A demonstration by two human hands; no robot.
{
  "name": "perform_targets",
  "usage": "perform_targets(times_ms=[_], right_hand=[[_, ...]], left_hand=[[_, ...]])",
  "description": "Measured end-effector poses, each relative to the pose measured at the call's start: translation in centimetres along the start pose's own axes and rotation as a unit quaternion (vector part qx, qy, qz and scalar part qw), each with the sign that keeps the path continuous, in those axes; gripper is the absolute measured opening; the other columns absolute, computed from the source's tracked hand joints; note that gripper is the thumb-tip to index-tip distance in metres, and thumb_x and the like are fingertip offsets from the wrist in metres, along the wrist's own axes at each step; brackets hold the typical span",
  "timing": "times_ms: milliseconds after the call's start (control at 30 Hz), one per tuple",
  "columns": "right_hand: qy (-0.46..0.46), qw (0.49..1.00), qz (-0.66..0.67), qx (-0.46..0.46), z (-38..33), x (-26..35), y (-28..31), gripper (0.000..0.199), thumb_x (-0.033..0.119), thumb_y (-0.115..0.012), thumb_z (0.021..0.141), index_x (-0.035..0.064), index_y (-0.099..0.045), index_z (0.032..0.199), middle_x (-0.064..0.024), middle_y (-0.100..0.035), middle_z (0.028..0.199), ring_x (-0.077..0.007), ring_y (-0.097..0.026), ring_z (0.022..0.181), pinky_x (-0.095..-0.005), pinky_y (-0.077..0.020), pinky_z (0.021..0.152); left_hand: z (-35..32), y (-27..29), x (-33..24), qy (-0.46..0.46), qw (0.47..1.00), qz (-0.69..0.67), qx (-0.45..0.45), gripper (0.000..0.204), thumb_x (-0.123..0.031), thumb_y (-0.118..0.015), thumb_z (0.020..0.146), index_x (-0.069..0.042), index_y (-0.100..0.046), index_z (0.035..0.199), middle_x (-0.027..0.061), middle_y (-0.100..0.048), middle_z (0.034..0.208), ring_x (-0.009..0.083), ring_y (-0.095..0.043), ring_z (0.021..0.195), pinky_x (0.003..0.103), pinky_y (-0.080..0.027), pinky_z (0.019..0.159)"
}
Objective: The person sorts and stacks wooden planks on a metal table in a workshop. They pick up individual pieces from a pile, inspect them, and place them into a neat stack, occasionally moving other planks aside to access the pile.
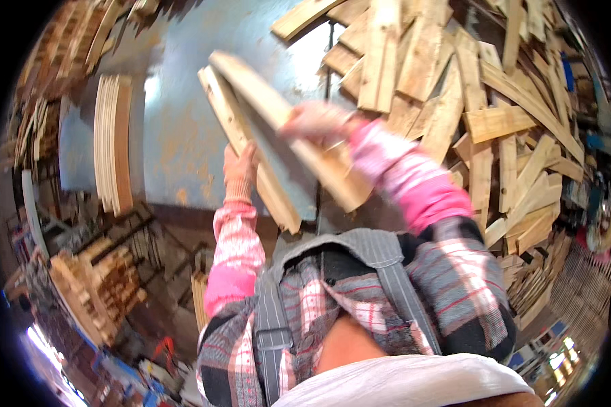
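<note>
My left hand point(240, 168) is closed around the left long edge of a narrow pale wooden board point(225, 112), which slants over the near part of a blue-grey table point(176, 129). In my right hand point(319, 122) is a second wooden board point(251, 83), gripped near its middle and blurred by motion. The two boards come close together at their far ends and spread apart toward my body. A dark gap lies between them. Both of my hands have knit coverings that reach up to pink and white sleeves.
A large loose heap of boards point(380, 57) covers the right side. At the table's left stands a neat row of boards point(112, 142) lying side by side. Stacked timber point(91, 288) is at the lower left, and sawdust point(204, 166) lies on the table.
</note>
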State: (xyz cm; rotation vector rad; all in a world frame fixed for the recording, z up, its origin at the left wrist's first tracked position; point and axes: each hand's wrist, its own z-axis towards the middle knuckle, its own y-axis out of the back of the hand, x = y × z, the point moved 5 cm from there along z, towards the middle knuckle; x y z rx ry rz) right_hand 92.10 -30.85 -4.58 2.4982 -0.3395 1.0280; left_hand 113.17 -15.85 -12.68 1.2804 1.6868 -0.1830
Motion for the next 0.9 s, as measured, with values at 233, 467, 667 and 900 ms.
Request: perform_targets(times_ms=[233,467,667,900], right_hand=[[-0.075,0.933,-0.25,-0.249,-1.0,1.9,3.9,0.067,0.051,-0.078,0.081,0.0011,-0.062,0.123,-0.0226,-0.069,0.116,-0.0337,-0.068,0.112,-0.0456,-0.0532,0.095],[-0.324,0.815,-0.256,-0.407,-2.1,-8.7,11.5,0.094,0.055,-0.085,0.075,0.0051,-0.04,0.141,-0.019,-0.047,0.145,-0.0343,-0.055,0.13,-0.0488,-0.0496,0.102],[-0.276,0.85,-0.159,-0.419,-2.1,-11.1,9.6,0.069,0.032,-0.073,0.086,0.0021,-0.041,0.139,-0.0292,-0.057,0.133,-0.0391,-0.06,0.125,-0.0483,-0.0521,0.1],[0.12,0.878,-0.341,-0.313,-7.5,-13.9,5.6,0.028,0.021,-0.071,0.082,0.0107,-0.076,0.108,-0.0232,-0.071,0.119,-0.0297,-0.07,0.11,-0.0402,-0.0556,0.095]], left_hand=[[-1.5,-0.9,-1.0,0.019,0.968,0.239,-0.074,0.115,-0.029,-0.081,0.078,0.005,-0.008,0.16,0.032,-0.044,0.152,0.0405,-0.051,0.137,0.042,-0.042,0.114],[-3.3,-2.1,-4.3,0.029,0.961,0.261,-0.086,0.109,-0.023,-0.077,0.079,0.005,-0.009,0.16,0.0333,-0.043,0.151,0.0441,-0.051,0.135,0.043,-0.041,0.115],[-2.0,-1.6,-2.5,0.009,0.97,0.227,-0.088,0.108,-0.024,-0.077,0.079,0.006,-0.01,0.158,0.0329,-0.048,0.145,0.0442,-0.054,0.131,0.044,-0.044,0.112],[-1.7,-1.5,-2.9,0.014,0.952,0.292,-0.089,0.11,-0.031,-0.078,0.078,0.006,-0.012,0.159,0.0341,-0.045,0.149,0.0447,-0.05,0.137,0.044,-0.042,0.116]])
